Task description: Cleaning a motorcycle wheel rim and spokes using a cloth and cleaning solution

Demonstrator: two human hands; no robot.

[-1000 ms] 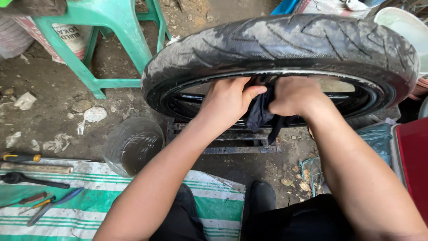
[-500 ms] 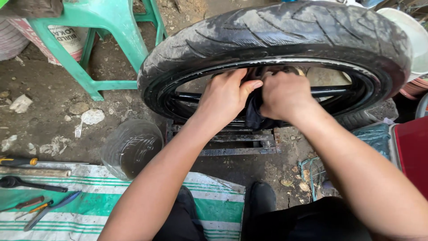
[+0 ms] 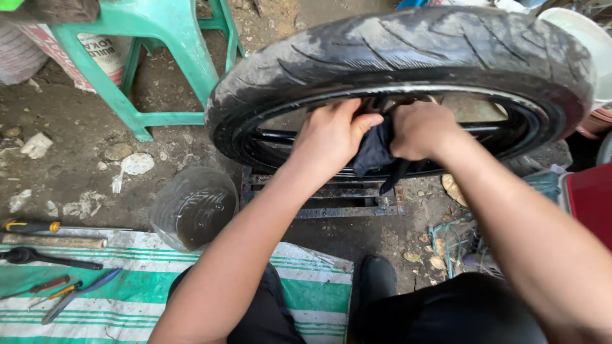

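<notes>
A dirty black motorcycle tyre [image 3: 408, 48] on a black rim [image 3: 529, 127] lies tilted across a metal frame [image 3: 331, 197]. My left hand [image 3: 331, 137] and my right hand [image 3: 424, 130] both reach into the gap between tyre and rim near its front side. A dark cloth [image 3: 376, 153] is pinched between them, hanging down below the fingers. My fingertips are hidden inside the tyre's edge.
A green plastic stool [image 3: 159, 64] stands at the back left. A clear plastic container [image 3: 194, 207] sits by my left knee. Tools, including screwdrivers [image 3: 32, 226] and pliers [image 3: 76, 293], lie on a green striped mat [image 3: 127, 299]. A red box [image 3: 590, 197] is at the right.
The view has shifted slightly, so the tyre now sits higher and further right. Both hands stay at the same spot on the rim, gripping the cloth.
</notes>
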